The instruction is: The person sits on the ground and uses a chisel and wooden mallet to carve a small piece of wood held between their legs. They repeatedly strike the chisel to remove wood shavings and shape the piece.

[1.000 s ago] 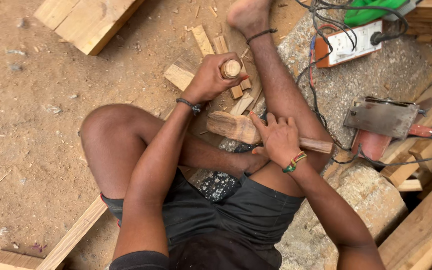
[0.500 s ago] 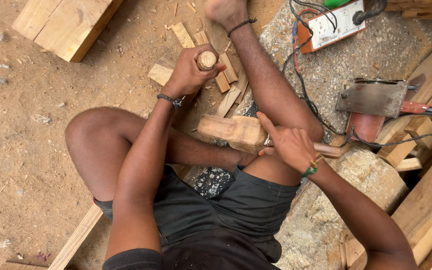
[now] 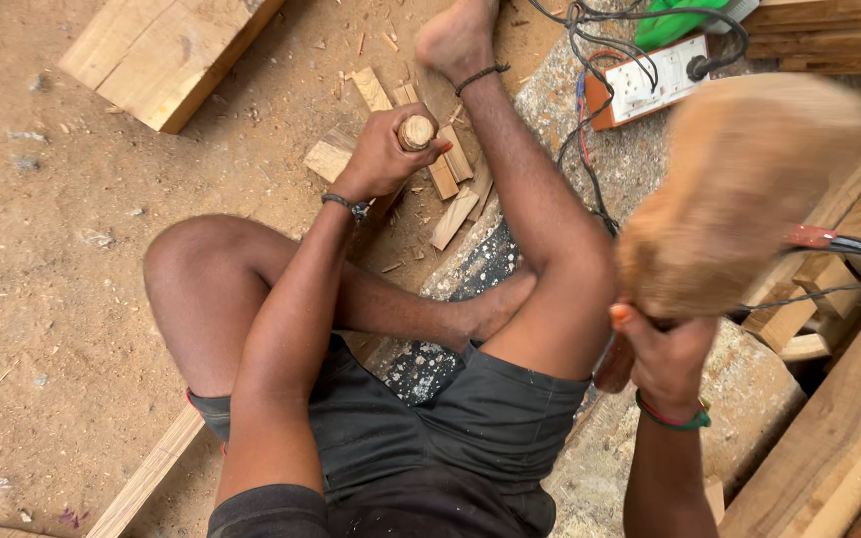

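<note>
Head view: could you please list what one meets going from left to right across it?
Wood block → left hand gripping a round wooden handle → foot → socket box → blurred wooden mallet raised by the right hand.

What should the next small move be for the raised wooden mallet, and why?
Probably swing the wooden mallet down onto the round handle end. The right hand holds it raised and blurred, while the left hand grips the handle upright over the wood scraps.
</note>
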